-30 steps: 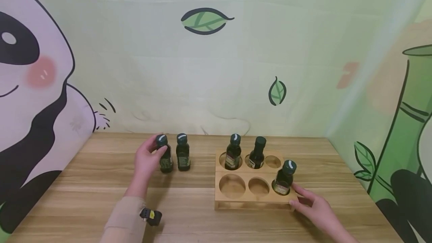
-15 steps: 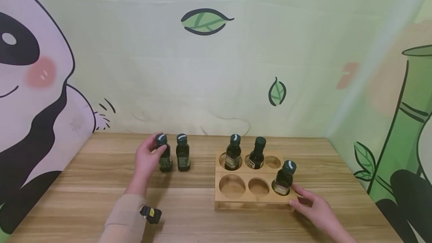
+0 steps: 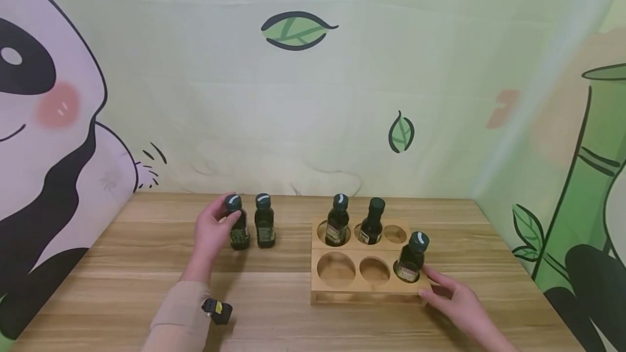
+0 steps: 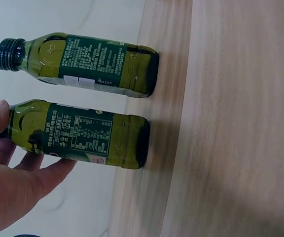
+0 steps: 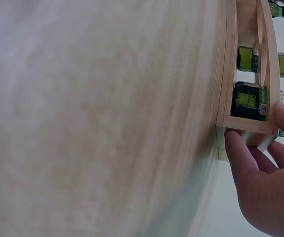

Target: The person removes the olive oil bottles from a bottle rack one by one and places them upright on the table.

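Observation:
My left hand (image 3: 212,230) pinches a small green glass olive oil bottle (image 4: 78,131) near its dark cap, thumb on one side and fingers behind. The bottle stands upright on the table. Just right of it is a second, similar olive oil bottle (image 3: 265,224), apart from the hand. On the right, my right hand (image 3: 459,303) grips the right end of a two-tier wooden bottle rack (image 3: 359,285), thumb at its front corner. In the rack's front right hole sits a bottle (image 3: 412,262), close to my right fingers.
Two more dark bottles stand in the rack's back row, a squat bottle (image 3: 337,224) at left and a slim-necked bottle (image 3: 374,221) in the middle. The other round holes show bare wood. Behind the wooden table (image 3: 264,308) hangs a printed cloth (image 3: 220,96) with pandas and leaves.

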Demonstrator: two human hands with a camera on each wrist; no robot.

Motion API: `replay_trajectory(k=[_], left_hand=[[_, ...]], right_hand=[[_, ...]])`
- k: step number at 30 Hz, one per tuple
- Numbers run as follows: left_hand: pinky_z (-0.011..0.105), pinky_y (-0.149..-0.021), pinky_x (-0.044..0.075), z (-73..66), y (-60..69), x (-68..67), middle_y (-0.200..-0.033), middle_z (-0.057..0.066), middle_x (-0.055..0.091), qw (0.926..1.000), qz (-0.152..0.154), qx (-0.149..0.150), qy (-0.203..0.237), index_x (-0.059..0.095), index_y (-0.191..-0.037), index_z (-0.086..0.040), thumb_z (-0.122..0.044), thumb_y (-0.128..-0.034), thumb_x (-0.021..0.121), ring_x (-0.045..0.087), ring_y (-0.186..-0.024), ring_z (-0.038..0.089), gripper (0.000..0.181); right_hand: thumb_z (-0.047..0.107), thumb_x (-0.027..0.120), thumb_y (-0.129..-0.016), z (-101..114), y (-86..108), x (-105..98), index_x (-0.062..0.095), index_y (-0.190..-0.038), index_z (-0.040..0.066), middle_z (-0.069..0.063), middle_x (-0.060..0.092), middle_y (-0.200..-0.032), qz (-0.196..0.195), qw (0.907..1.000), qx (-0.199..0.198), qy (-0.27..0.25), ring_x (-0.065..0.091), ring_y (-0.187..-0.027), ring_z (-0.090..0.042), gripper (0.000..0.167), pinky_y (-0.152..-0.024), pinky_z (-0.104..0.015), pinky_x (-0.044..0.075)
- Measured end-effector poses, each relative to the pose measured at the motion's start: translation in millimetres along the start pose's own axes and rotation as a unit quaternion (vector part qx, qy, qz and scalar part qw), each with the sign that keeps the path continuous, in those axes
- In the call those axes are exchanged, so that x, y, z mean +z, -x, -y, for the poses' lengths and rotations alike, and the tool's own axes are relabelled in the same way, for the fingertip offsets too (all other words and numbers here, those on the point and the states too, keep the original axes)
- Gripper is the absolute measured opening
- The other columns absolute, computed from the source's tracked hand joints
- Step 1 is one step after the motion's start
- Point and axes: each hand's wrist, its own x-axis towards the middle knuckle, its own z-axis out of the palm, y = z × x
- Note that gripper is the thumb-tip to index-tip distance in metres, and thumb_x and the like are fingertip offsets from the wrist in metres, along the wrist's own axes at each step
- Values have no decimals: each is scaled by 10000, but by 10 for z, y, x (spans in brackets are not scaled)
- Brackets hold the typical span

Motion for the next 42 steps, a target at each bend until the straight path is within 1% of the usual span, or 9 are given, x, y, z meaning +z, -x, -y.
replay_trajectory(k=[8,13,16,19,25,32,36,39,42], left_hand=[[469,-1012,460,14,10,-37,-1312,251,591,9998,138,51,154,544,-1394,-22,17,-914,675,562,-1215,386,498],[461,-1068,412,11,20,-58,-1421,237,500,9992,258,43,317,445,-1476,-34,-14,-914,693,484,-1305,380,614],[461,-1077,404,8,36,-54,-1468,226,455,9988,218,33,438,408,-1495,-28,-29,-911,704,450,-1334,369,656],[472,-1066,414,2,63,-46,-1453,235,470,9989,52,110,456,413,-1487,-14,-36,-907,710,468,-1316,361,652],[495,-1042,429,-38,148,-76,-1388,247,530,9991,-190,310,209,449,-1457,-5,-48,-908,712,513,-1266,359,611],[512,-1033,431,-65,232,-213,-1368,260,539,9993,-91,362,49,447,-1446,18,-43,-913,705,525,-1253,371,596],[514,-1023,438,-72,286,-267,-1330,252,570,9990,-71,387,-191,464,-1428,22,-29,-913,697,550,-1221,362,567],[479,-1001,459,-101,339,-283,-1285,234,608,9981,-110,436,-429,490,-1405,16,-37,-915,697,583,-1174,335,535],[379,-955,497,-119,389,-276,-1220,204,648,9970,-192,503,-556,527,-1374,4,-48,-908,709,618,-1092,266,503]], right_hand=[[333,748,-893,-5,2,-4,505,-1421,3,-270,491,-1411,-1,10000,-52,60,615,-1134,-386,669,-943,-490,506],[323,751,-892,1,14,-5,505,-1426,17,-260,495,-1413,-6,10000,19,29,618,-1131,-378,663,-947,-487,505],[317,749,-894,2,10,-8,501,-1429,20,-255,493,-1417,10,10000,66,21,617,-1133,-376,660,-946,-484,507],[317,747,-896,1,-1,-7,500,-1429,17,-254,490,-1420,26,10000,63,28,615,-1135,-382,660,-943,-483,509],[308,745,-898,-8,-8,2,506,-1422,8,-246,488,-1425,34,10000,3,-12,613,-1137,-391,649,-942,-481,511],[326,747,-895,-11,-14,-6,503,-1421,-2,-262,485,-1420,56,10000,-36,-45,619,-1124,-394,667,-919,-477,526],[323,747,-895,-7,-11,-7,504,-1423,4,-260,488,-1419,43,10000,-19,-64,620,-1126,-388,664,-923,-477,523],[316,750,-893,-9,-3,-6,507,-1423,9,-254,498,-1414,27,10000,-20,-84,625,-1122,-376,659,-930,-475,519],[323,751,-891,-14,1,-6,507,-1424,11,-254,502,-1409,18,10000,-14,-74,629,-1117,-369,664,-935,-482,514]])
